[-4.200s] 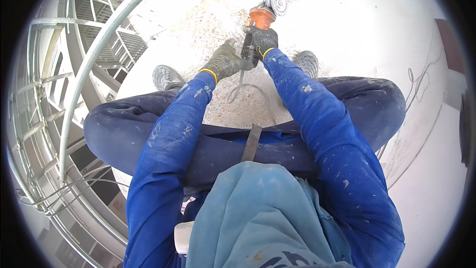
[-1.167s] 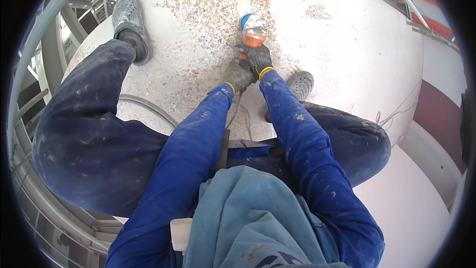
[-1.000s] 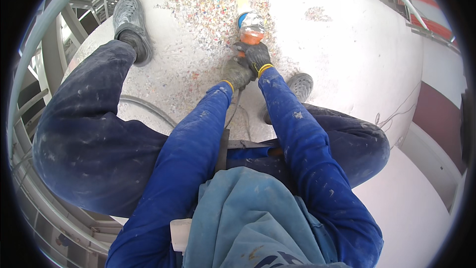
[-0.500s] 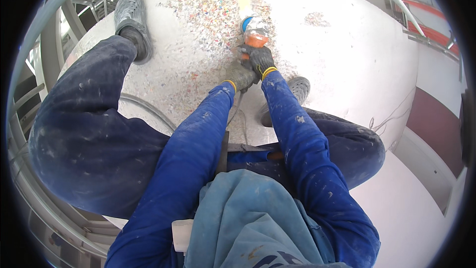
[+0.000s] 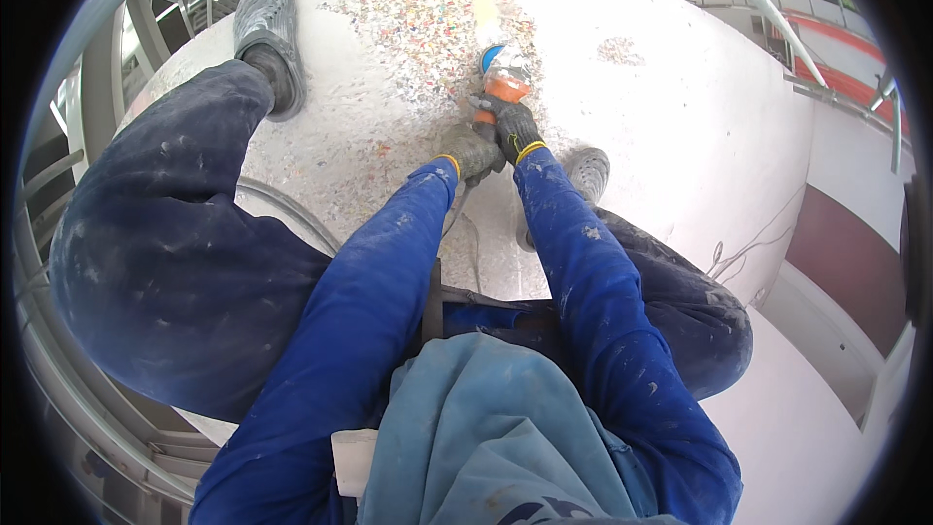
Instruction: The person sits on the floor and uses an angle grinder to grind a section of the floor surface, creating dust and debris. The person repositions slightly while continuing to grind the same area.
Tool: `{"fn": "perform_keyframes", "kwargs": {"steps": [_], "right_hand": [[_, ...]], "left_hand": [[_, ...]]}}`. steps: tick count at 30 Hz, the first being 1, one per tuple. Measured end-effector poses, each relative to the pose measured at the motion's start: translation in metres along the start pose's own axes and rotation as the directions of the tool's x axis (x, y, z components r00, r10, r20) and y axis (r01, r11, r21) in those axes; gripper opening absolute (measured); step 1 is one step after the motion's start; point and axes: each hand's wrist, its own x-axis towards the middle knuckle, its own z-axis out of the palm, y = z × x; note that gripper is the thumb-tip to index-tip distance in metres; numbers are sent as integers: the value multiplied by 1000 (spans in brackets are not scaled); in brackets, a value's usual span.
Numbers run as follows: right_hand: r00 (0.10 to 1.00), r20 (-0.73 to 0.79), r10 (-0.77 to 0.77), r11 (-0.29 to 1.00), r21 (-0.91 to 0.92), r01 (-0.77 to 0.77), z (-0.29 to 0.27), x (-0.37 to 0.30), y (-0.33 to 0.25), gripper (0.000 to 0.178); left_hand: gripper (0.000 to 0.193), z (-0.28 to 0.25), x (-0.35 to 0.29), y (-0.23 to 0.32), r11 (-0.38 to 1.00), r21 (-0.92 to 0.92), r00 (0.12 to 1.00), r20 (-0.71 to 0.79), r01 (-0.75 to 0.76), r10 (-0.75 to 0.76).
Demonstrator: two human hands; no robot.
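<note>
Both my gloved hands hold an orange angle grinder (image 5: 505, 89) with a blue disc (image 5: 491, 57) at its far end. My left hand (image 5: 471, 152) is wrapped round the rear of the tool body, where a cord trails back toward me. My right hand (image 5: 513, 124) grips it farther forward, just behind the orange head. The disc is at the edge of a pale yellow strip (image 5: 484, 2) on the white surface. Multicoloured speckles (image 5: 413, 15) cover the area around and left of the tool; whether the disc touches the surface I cannot tell.
I sit on a curved white surface (image 5: 671, 87), a dusty shoe (image 5: 269, 29) at left and another (image 5: 589, 173) beside my right arm. A grey hose (image 5: 292, 211) runs under my left leg. Metal railings (image 5: 83, 87) line the left; a pole (image 5: 758, 0) crosses the upper right. Loose wires (image 5: 743, 251) lie at right.
The grinder's disc sits slightly lower in the view and its head has tilted a little. Both hands keep their grip. The whole view has shifted slightly.
</note>
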Motion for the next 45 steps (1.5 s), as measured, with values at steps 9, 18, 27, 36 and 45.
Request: {"fn": "perform_keyframes", "kwargs": {"steps": [9,18,27,36,45], "right_hand": [[999,2,-49,997,-54,49,2,4,-3,49],[996,-87,7,1000,-30,-9,7,-3,-15,47],[1000,-6,-14,998,-60,14,7,-9,-17,53],[997,-71,-10,997,-81,4,2,0,-11,60],[995,-78,-55,980,-193,39,5,-2,-15,53]], "left_hand": [[16,3,5,2,999,-33,1000,-2,-10,10],[17,-7,-2,12,998,33,997,66,-53,50],[16,-4,-9,12,998,9,998,25,-60,60],[16,1,-2,9,998,-25,995,84,-57,59],[12,1,-4,16,1000,3,994,106,-10,9]]}}
